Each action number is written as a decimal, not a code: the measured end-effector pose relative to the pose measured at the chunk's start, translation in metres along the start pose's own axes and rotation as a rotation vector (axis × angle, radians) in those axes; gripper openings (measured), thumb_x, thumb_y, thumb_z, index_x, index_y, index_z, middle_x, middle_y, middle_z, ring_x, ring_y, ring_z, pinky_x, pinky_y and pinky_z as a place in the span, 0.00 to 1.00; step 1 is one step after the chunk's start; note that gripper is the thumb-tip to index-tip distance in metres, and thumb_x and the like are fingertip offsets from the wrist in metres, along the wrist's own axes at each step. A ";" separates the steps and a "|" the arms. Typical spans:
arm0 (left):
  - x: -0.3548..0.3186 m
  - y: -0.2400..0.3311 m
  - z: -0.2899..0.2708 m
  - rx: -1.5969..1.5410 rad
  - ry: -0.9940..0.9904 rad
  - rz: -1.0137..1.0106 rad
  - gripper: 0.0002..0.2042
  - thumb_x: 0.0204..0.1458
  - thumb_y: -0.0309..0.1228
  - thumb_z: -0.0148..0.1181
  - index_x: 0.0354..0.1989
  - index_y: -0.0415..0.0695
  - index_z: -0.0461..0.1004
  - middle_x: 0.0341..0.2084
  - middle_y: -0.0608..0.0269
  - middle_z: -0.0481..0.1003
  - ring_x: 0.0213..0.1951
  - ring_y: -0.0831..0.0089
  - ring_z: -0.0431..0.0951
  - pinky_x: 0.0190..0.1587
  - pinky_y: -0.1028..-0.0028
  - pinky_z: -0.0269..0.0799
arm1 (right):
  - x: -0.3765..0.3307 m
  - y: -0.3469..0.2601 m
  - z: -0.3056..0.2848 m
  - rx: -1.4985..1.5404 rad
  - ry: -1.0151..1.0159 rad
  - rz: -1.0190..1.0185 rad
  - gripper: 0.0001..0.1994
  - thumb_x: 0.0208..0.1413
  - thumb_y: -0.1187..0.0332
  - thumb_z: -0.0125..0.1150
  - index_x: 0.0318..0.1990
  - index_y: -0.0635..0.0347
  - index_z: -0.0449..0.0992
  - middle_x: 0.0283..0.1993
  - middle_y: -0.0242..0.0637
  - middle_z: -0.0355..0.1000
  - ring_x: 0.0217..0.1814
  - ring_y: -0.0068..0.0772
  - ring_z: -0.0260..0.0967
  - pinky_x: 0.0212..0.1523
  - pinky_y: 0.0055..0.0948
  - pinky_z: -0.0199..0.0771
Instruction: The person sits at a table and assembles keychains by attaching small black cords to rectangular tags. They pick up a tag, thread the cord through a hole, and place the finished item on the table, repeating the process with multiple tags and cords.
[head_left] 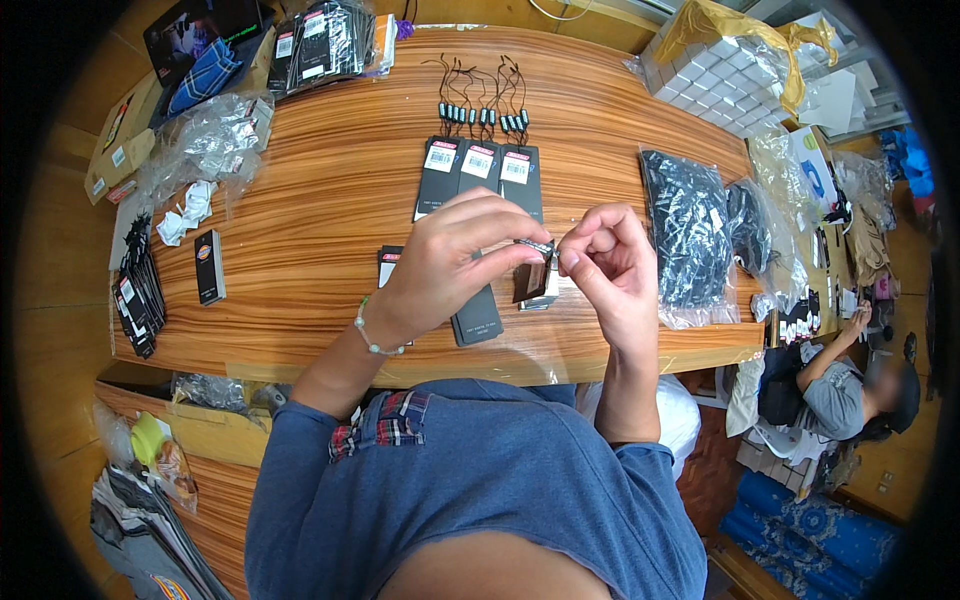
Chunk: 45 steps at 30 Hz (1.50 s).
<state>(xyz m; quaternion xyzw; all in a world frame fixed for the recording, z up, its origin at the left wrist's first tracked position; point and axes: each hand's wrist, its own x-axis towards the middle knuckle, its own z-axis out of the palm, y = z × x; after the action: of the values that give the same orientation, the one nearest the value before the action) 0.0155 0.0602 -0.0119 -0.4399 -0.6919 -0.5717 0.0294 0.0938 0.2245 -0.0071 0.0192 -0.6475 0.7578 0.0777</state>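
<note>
My left hand (440, 250) is closed, its thumb and fingers pinching the top of a small dark tag (531, 280) that hangs over the table. Close to that top edge, my right hand (615, 262) has thumb and forefinger pressed together; whatever is between them is too small to make out. Beneath my hands lie a black hang tag (478, 318) and a small white stack (545, 290), partly covered by the dark tag. Beyond my left hand, black hang tags with white stickers (479, 165) lie side by side, black cords (482, 90) stretched away from them.
Bagged black cords (688, 235) lie to the right, with boxed white packets (715, 80) behind. On the left are a black tag bundle (140, 295), a single black tag (210, 266), crumpled paper (187, 213) and clear plastic (215, 140). Another person (850, 390) sits at far right.
</note>
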 end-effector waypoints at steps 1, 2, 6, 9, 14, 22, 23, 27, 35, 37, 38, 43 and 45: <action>0.000 0.000 0.000 -0.006 -0.005 -0.008 0.07 0.39 0.23 0.63 0.29 0.39 0.76 0.27 0.61 0.75 0.31 0.68 0.73 0.35 0.73 0.69 | 0.000 0.000 0.000 -0.012 -0.007 0.005 0.10 0.49 0.82 0.51 0.38 0.62 0.61 0.28 0.29 0.66 0.30 0.14 0.62 0.32 0.14 0.61; -0.001 0.000 0.001 -0.011 -0.010 -0.016 0.07 0.39 0.23 0.62 0.30 0.39 0.76 0.27 0.61 0.75 0.31 0.68 0.73 0.35 0.73 0.69 | 0.001 0.000 -0.001 -0.006 -0.011 0.007 0.10 0.49 0.82 0.51 0.38 0.62 0.61 0.28 0.30 0.66 0.30 0.14 0.62 0.32 0.14 0.61; -0.001 -0.002 0.000 -0.066 -0.058 -0.056 0.06 0.41 0.24 0.61 0.29 0.39 0.76 0.26 0.61 0.75 0.31 0.69 0.73 0.34 0.74 0.69 | 0.001 0.002 -0.001 0.047 -0.037 0.028 0.10 0.50 0.81 0.52 0.38 0.61 0.60 0.28 0.30 0.67 0.30 0.15 0.63 0.32 0.14 0.62; 0.001 -0.003 0.000 -0.125 -0.087 -0.085 0.05 0.42 0.25 0.60 0.29 0.39 0.76 0.25 0.61 0.75 0.30 0.70 0.73 0.33 0.75 0.69 | 0.001 0.006 0.002 0.110 -0.042 0.040 0.10 0.50 0.81 0.53 0.38 0.61 0.60 0.29 0.32 0.68 0.32 0.17 0.65 0.34 0.15 0.64; -0.001 -0.007 0.001 -0.182 -0.093 -0.114 0.04 0.43 0.25 0.60 0.28 0.39 0.76 0.24 0.61 0.76 0.29 0.72 0.74 0.32 0.75 0.69 | -0.002 0.014 0.001 0.184 -0.024 0.039 0.11 0.50 0.80 0.55 0.38 0.61 0.61 0.30 0.33 0.68 0.34 0.20 0.67 0.36 0.17 0.67; -0.002 -0.005 0.000 -0.211 -0.114 -0.102 0.04 0.43 0.25 0.61 0.27 0.39 0.76 0.24 0.61 0.75 0.28 0.72 0.74 0.31 0.75 0.68 | -0.005 0.024 -0.002 0.290 -0.051 0.043 0.11 0.49 0.81 0.56 0.36 0.60 0.61 0.30 0.34 0.69 0.33 0.22 0.69 0.32 0.17 0.69; -0.002 -0.004 0.000 -0.212 -0.111 -0.100 0.04 0.43 0.25 0.61 0.27 0.39 0.76 0.23 0.61 0.75 0.28 0.72 0.74 0.31 0.75 0.68 | -0.005 0.025 -0.002 0.293 -0.053 0.038 0.11 0.49 0.81 0.56 0.36 0.60 0.61 0.30 0.34 0.69 0.33 0.22 0.69 0.32 0.17 0.69; -0.004 -0.002 0.000 -0.219 -0.106 -0.090 0.05 0.42 0.25 0.61 0.28 0.39 0.76 0.23 0.61 0.75 0.28 0.71 0.73 0.32 0.75 0.68 | -0.007 0.025 0.000 0.299 -0.053 0.015 0.11 0.49 0.80 0.57 0.36 0.60 0.61 0.31 0.34 0.68 0.32 0.21 0.69 0.29 0.16 0.69; -0.006 0.000 0.001 -0.202 -0.120 -0.051 0.05 0.42 0.26 0.61 0.28 0.39 0.76 0.25 0.61 0.74 0.29 0.70 0.72 0.31 0.74 0.67 | -0.008 0.026 -0.001 0.309 -0.070 0.048 0.11 0.50 0.78 0.57 0.39 0.61 0.62 0.33 0.33 0.68 0.31 0.20 0.68 0.31 0.17 0.69; -0.004 -0.002 -0.004 -0.143 -0.157 -0.015 0.06 0.42 0.26 0.61 0.30 0.40 0.75 0.25 0.61 0.74 0.29 0.69 0.72 0.33 0.73 0.67 | -0.004 0.021 -0.004 0.267 -0.123 0.113 0.12 0.51 0.76 0.56 0.41 0.62 0.62 0.34 0.34 0.68 0.31 0.20 0.68 0.32 0.19 0.69; -0.003 -0.003 -0.006 -0.114 -0.175 0.002 0.07 0.42 0.26 0.61 0.30 0.40 0.75 0.25 0.61 0.74 0.29 0.68 0.73 0.34 0.72 0.67 | -0.002 0.017 -0.004 0.272 -0.146 0.133 0.11 0.52 0.75 0.56 0.41 0.62 0.63 0.34 0.34 0.69 0.32 0.20 0.68 0.32 0.19 0.69; 0.008 0.001 -0.017 0.075 -0.182 0.051 0.18 0.41 0.32 0.63 0.42 0.43 0.70 0.35 0.60 0.72 0.39 0.65 0.71 0.45 0.68 0.63 | 0.008 0.019 -0.005 0.272 -0.310 0.259 0.08 0.55 0.72 0.53 0.40 0.63 0.65 0.33 0.34 0.70 0.31 0.22 0.68 0.32 0.19 0.68; 0.004 -0.008 -0.013 0.008 -0.110 0.051 0.24 0.42 0.34 0.63 0.48 0.43 0.64 0.42 0.58 0.68 0.45 0.65 0.69 0.49 0.68 0.61 | 0.008 0.024 -0.010 0.310 -0.285 0.218 0.06 0.55 0.73 0.52 0.38 0.63 0.66 0.32 0.35 0.70 0.31 0.24 0.69 0.31 0.19 0.68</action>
<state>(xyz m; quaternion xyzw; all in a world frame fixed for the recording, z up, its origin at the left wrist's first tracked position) 0.0017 0.0519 -0.0112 -0.4879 -0.6835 -0.5429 0.0077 0.0832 0.2319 -0.0311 0.0678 -0.5263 0.8416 -0.1006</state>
